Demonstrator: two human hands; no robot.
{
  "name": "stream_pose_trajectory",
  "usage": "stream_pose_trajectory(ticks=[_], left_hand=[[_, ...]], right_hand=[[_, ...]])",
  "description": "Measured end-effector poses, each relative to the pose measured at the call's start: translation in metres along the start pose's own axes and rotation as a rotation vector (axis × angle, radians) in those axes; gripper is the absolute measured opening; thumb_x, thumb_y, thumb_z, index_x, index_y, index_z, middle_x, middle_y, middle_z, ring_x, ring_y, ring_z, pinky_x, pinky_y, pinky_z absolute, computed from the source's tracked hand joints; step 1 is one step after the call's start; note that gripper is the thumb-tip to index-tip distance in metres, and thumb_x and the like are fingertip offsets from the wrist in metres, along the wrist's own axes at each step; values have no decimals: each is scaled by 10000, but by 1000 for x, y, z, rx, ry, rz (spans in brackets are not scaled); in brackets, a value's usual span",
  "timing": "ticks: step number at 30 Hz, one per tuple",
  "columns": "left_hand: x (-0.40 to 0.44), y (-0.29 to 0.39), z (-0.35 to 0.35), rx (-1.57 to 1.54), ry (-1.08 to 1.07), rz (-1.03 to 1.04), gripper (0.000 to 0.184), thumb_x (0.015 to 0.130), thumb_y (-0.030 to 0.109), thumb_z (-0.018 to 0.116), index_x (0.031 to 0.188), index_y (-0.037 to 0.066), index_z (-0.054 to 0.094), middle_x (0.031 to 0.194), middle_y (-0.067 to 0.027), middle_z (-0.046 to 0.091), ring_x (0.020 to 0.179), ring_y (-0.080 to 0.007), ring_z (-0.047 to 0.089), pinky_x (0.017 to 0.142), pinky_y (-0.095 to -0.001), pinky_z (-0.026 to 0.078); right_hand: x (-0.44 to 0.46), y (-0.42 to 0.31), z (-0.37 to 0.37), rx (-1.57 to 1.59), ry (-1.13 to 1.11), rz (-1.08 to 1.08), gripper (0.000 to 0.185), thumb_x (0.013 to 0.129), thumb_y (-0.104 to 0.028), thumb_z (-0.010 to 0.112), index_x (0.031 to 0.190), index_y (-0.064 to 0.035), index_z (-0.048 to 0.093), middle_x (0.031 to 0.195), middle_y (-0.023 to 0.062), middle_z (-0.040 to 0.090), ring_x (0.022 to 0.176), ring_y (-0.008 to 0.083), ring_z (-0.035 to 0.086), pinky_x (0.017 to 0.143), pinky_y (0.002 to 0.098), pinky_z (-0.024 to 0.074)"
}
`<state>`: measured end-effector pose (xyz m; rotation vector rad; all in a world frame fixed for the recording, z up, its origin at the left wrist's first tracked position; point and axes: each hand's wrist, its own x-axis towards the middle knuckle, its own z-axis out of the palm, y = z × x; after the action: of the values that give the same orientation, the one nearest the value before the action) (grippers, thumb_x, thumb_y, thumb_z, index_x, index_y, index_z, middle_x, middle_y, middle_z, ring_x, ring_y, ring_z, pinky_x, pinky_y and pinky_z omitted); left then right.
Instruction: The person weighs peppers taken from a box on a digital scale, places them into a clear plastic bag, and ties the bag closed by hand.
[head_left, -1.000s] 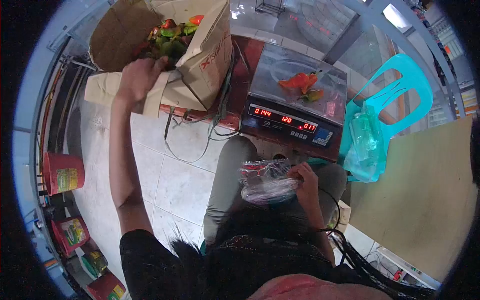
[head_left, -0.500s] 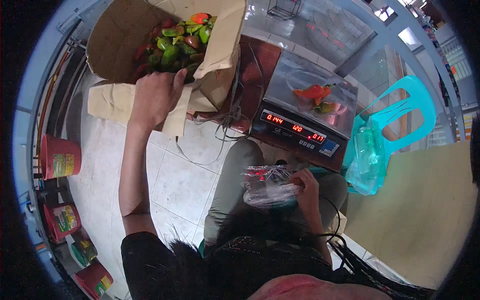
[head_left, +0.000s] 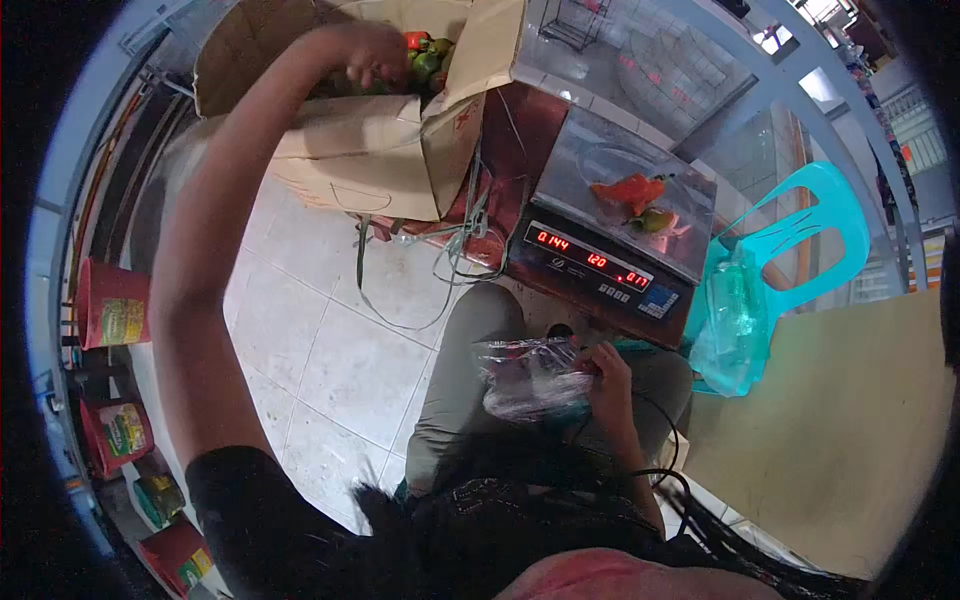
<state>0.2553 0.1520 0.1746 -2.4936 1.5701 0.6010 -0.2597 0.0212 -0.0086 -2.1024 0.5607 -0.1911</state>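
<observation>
Reaching: left hand (head_left: 377, 62), peppers (head_left: 428, 62) | right hand (head_left: 609, 382): plastic (head_left: 535, 388) | scale (head_left: 598, 272): 0.144, 1.20, 0.17

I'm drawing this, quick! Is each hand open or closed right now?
Left hand: at the peppers in the box, too blurred to tell.
Right hand: closed on clear plastic.

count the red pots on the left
3, all down the picture's left side: the upper red pot, the middle red pot below it, and the lowest red pot, past a green pot. Others may be hidden beyond the frame.
</observation>
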Motion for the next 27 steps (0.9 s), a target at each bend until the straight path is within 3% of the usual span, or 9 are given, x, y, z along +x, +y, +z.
stream_pose_trajectory(ticks=[4, 6, 10, 13, 17, 18, 22, 26, 27], left_hand=[[-13, 4, -17, 370, 551, 176, 215, 865, 185, 574, 990, 28, 651, 939, -161, 666, 884, -334, 663, 781, -425, 520], [26, -1, -19, 513, 469, -116, 202, 813, 168, 620, 964, 41, 663, 888, -172, 669, 836, -338, 670, 769, -434, 522], [54, 19, 36, 756, 259, -229, 227, 823, 216, 597, 957, 45, 659, 921, -171, 674, 865, -342, 667, 801, -473, 514], [61, 12, 58, 180, 429, -424, 231, 849, 213, 565, 1003, 66, 653, 919, -175, 676, 878, -349, 665, 778, -472, 519], [60, 10, 45, 195, 587, -344, 272, 858, 203, 548, 1080, 70, 634, 988, -185, 673, 954, -347, 655, 812, -464, 522], [55, 15, 39, 239, 410, -337, 292, 861, 194, 542, 1112, 61, 610, 1010, -198, 663, 981, -357, 642, 845, -458, 509], [106, -40, 100, 256, 563, -275, 363, 831, 289, 577, 1165, 147, 603, 1057, -166, 662, 992, -333, 637, 852, -440, 517], [94, -15, 89, 158, 280, -275, 405, 854, 314, 553, 1192, 93, 579, 1131, -213, 623, 1001, -356, 628, 860, -459, 496], [107, -30, 104, -30, 350, -234, 408, 860, 321, 548, 1196, 90, 574, 1138, -217, 619, 1007, -367, 622, 861, -463, 493]], right_hand=[[3, -8, -2, 34, 3, -9, 231, 638, 56, 607, 857, -2, 564, 831, 106, 521, 781, 274, 587, 687, 372, 476], [3, -7, -2, 69, 10, 13, 221, 638, 48, 612, 847, -5, 563, 824, 103, 523, 779, 270, 588, 690, 367, 479], [2, -3, -6, 93, 17, 62, 206, 636, 58, 607, 825, -16, 567, 812, 98, 533, 782, 270, 593, 694, 354, 485], [6, 4, -8, 62, 22, 12, 217, 637, 86, 593, 823, -23, 570, 815, 98, 538, 782, 276, 596, 688, 350, 486], [8, 4, -10, 63, 52, -9, 228, 642, 108, 588, 824, -27, 570, 810, 103, 534, 766, 281, 589, 670, 345, 481], [8, 4, -8, 57, 47, 4, 227, 642, 110, 591, 824, -25, 569, 809, 104, 531, 762, 281, 587, 669, 345, 480], [5, 14, -2, 83, 54, 30, 226, 644, 109, 606, 827, -18, 567, 807, 108, 523, 749, 283, 580, 664, 343, 478], [6, 12, -4, 89, 23, 45, 238, 643, 110, 604, 842, -12, 563, 823, 114, 524, 754, 288, 578, 671, 347, 479], [8, 12, -5, 92, 23, 9, 245, 641, 113, 600, 848, -14, 564, 827, 113, 526, 756, 288, 578, 673, 347, 479]])
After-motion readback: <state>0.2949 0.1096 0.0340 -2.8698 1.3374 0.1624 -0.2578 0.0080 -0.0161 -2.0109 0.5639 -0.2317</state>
